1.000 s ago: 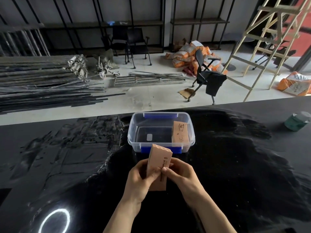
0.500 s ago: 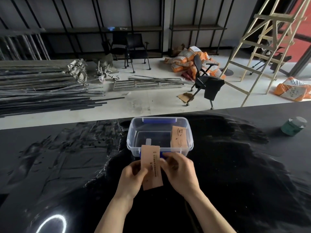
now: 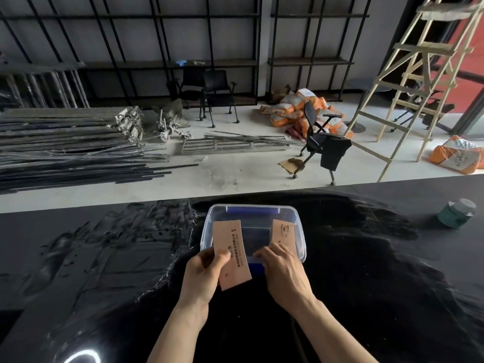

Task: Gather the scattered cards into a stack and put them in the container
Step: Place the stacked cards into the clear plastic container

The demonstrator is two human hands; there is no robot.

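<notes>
A clear plastic container (image 3: 206, 231) with blue latches stands on the black table, straight ahead of me. Inside it, one tan card (image 3: 284, 231) leans against the right wall. My left hand (image 3: 204, 276) pinches a stack of tan printed cards (image 3: 231, 255) by its lower left edge and holds it tilted over the container's near left corner. My right hand (image 3: 284, 275) is off the stack; its fingertips rest at the container's front rim, by the blue latch, with nothing held.
A green and white roll (image 3: 457, 213) sits on the table at the far right. The glossy black table (image 3: 366, 284) reflects a ring light (image 3: 83, 357) at the bottom left. Beyond the table's far edge the floor holds metal bars, chairs and a ladder.
The stack has moved forward from in front of me to over the container's near left corner. My right hand has let go of it and now touches the front rim.
</notes>
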